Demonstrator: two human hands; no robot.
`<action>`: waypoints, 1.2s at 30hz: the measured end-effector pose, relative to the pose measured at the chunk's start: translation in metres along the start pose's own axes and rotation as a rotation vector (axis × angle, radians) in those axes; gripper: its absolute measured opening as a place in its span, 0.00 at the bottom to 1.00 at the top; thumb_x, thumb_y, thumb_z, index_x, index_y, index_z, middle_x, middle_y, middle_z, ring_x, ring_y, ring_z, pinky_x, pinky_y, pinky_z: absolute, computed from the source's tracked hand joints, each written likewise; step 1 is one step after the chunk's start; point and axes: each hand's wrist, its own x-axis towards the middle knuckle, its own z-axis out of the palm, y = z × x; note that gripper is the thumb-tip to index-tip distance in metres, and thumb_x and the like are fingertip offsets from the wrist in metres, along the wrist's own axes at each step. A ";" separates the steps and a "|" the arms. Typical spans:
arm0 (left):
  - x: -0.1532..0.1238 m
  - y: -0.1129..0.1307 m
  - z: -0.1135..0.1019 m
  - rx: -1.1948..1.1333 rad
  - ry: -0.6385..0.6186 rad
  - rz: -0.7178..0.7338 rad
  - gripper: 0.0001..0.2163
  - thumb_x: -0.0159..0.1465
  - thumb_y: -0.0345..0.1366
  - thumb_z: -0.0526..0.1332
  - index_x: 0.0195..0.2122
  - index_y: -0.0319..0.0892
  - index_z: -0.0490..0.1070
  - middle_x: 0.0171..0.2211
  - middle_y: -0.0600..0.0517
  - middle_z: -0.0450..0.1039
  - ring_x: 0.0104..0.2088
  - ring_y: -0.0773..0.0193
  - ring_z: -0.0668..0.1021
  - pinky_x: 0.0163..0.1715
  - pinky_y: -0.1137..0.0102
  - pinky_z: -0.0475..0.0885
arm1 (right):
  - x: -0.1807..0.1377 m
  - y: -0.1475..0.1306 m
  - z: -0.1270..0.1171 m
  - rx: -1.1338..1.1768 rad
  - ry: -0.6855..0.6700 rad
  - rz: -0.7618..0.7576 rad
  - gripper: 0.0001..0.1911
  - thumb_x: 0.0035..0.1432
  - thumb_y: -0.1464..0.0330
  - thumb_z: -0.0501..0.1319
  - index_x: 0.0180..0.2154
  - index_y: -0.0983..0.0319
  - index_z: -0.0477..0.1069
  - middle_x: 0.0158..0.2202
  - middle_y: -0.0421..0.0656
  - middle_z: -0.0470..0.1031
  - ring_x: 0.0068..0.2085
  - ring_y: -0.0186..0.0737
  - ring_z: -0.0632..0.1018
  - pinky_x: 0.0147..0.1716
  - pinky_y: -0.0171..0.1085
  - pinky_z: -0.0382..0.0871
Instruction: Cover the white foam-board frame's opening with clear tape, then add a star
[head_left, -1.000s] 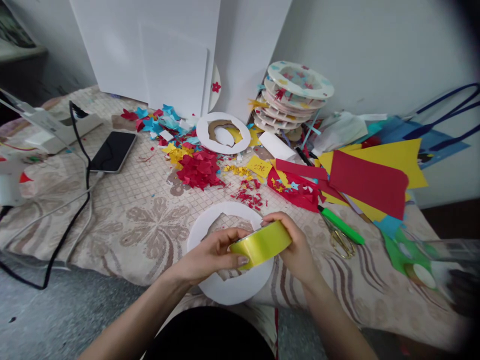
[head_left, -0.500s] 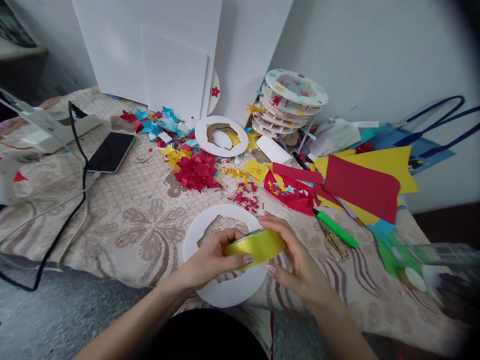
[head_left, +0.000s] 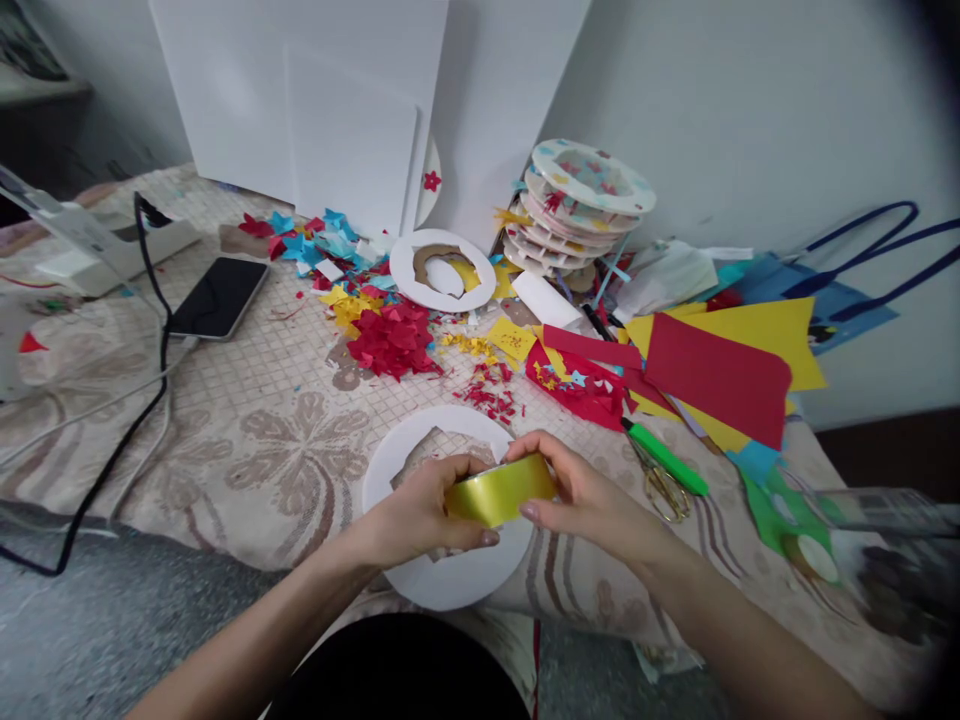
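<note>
A roll of yellow tape [head_left: 499, 492] is held between both hands at the table's front edge. My left hand [head_left: 427, 510] grips its left side, with the thumb below and the fingers over the top. My right hand [head_left: 570, 485] is closed on its right side, fingertips on the upper rim and thumb near the lower edge. Beneath the roll lies a white ring [head_left: 390, 450] with a jagged cut-out centre, partly covered by the hands. The tape's loose end cannot be made out.
Red paper stars [head_left: 390, 340] and blue ones [head_left: 337, 228] lie in heaps behind. A stack of decorated rings [head_left: 577, 215] stands at the back. Right are red paper [head_left: 716, 380], a green cutter [head_left: 667, 458] and scissors [head_left: 666, 492]. A phone [head_left: 219, 298] with cables lies left.
The tape roll has shifted slightly left and turned. My right hand has moved left, its fingers and thumb now closer around the roll. The view has shifted a little.
</note>
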 end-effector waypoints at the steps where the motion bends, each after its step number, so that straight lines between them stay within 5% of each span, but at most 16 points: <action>1: 0.000 0.001 0.000 0.016 0.008 0.006 0.18 0.50 0.35 0.71 0.40 0.41 0.68 0.28 0.56 0.69 0.23 0.71 0.70 0.20 0.77 0.63 | 0.002 -0.001 -0.001 -0.002 -0.017 0.012 0.21 0.53 0.67 0.65 0.48 0.56 0.64 0.38 0.40 0.68 0.36 0.38 0.72 0.32 0.34 0.67; 16: -0.002 0.005 -0.002 0.073 -0.026 -0.021 0.19 0.52 0.37 0.69 0.43 0.40 0.67 0.29 0.55 0.69 0.26 0.68 0.70 0.21 0.75 0.62 | 0.017 -0.021 -0.001 -0.095 -0.097 0.185 0.19 0.43 0.71 0.66 0.39 0.58 0.66 0.30 0.36 0.68 0.29 0.34 0.69 0.25 0.32 0.61; 25: -0.002 0.005 -0.003 0.049 -0.044 -0.048 0.20 0.53 0.38 0.69 0.44 0.40 0.66 0.30 0.57 0.67 0.26 0.69 0.69 0.23 0.74 0.63 | 0.023 -0.021 -0.001 0.066 -0.192 0.338 0.25 0.42 0.67 0.68 0.43 0.61 0.62 0.32 0.37 0.66 0.32 0.33 0.67 0.28 0.32 0.58; 36: -0.002 0.005 -0.001 0.034 -0.058 -0.038 0.19 0.54 0.36 0.68 0.44 0.40 0.66 0.29 0.57 0.67 0.26 0.69 0.69 0.25 0.73 0.62 | 0.023 -0.031 0.003 -0.134 -0.155 0.356 0.25 0.41 0.67 0.67 0.43 0.60 0.62 0.34 0.38 0.67 0.33 0.35 0.67 0.29 0.34 0.59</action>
